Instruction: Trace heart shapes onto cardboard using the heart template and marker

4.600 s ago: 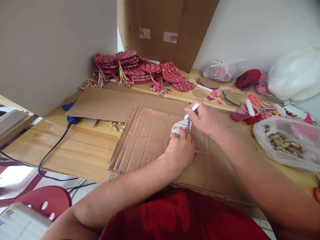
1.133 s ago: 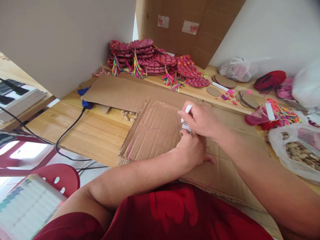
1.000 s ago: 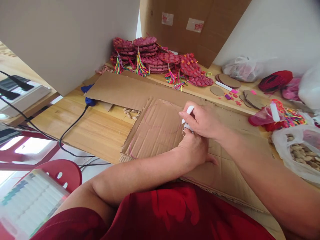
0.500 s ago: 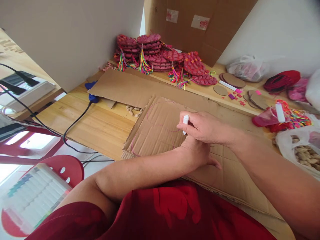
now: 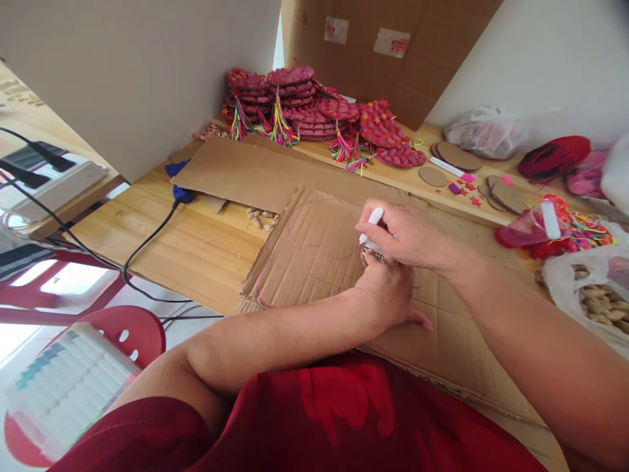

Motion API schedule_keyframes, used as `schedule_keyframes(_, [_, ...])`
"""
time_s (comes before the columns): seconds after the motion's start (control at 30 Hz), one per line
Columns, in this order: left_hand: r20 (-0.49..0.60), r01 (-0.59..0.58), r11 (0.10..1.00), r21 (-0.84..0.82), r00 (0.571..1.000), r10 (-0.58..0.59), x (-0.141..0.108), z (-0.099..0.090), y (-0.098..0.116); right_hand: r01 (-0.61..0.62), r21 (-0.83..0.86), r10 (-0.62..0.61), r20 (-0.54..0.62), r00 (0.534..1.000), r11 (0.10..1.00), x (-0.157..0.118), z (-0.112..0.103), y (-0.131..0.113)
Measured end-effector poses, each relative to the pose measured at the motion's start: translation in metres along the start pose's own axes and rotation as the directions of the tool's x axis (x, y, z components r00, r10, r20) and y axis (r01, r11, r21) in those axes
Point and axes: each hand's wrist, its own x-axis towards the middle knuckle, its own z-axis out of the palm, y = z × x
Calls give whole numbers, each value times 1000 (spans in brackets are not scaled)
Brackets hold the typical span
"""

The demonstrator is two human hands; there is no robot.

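My right hand (image 5: pixel 400 231) is closed around a white marker (image 5: pixel 371 225), which tilts with its lower end near the cardboard. Just below it, my left hand (image 5: pixel 388 288) presses down on a small object with a black-and-white dotted edge (image 5: pixel 374 254). Both hands cover most of that object, so its kind is unclear. The left thumb sticks out to the right; its other fingers are largely hidden. Under both hands lies a corrugated cardboard sheet (image 5: pixel 314 269). Thin pink-purple curved outlines (image 5: pixel 289 226) are drawn on it, left of the hands.
Stacks of pink-red round pieces with tassels (image 5: pixel 304 108) stand at the back. Cardboard discs (image 5: pixel 459 157), a bag of peanuts (image 5: pixel 602 301) and a pink cup (image 5: pixel 523 226) are to the right. A black cable (image 5: pixel 128 259) and a marker case (image 5: pixel 73 387) lie left.
My right hand has risen slightly, and the marker has gone from near upright to tilted. The dotted edge under my left hand has come into view.
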Motion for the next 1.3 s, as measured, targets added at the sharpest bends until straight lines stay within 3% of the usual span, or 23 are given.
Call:
schedule_keyframes(0.23, [-35, -13, 1000, 10, 999, 13, -2, 2, 0, -75, -54, 71, -80, 994, 996, 0, 0, 6])
schedule_keyframes(0.53, [-1, -15, 998, 56, 1000, 15, 1, 1, 0, 52, 73, -59, 102, 993, 996, -6, -1, -6])
schedule_keyframes(0.73, [-24, -15, 998, 69, 1000, 17, 1, 4, 0, 62, 104, -80, 178, 981, 993, -6, -3, -11])
schedule_keyframes(1.03, [15, -30, 998, 53, 999, 29, -1, -1, -1, 7, 153, -4, -20, 1000, 988, -1, 1, 8])
schedule_keyframes(1.3, [45, -57, 998, 26, 997, 56, 0, 2, -1, -76, 86, 92, -202, 975, 993, 2, -3, 36])
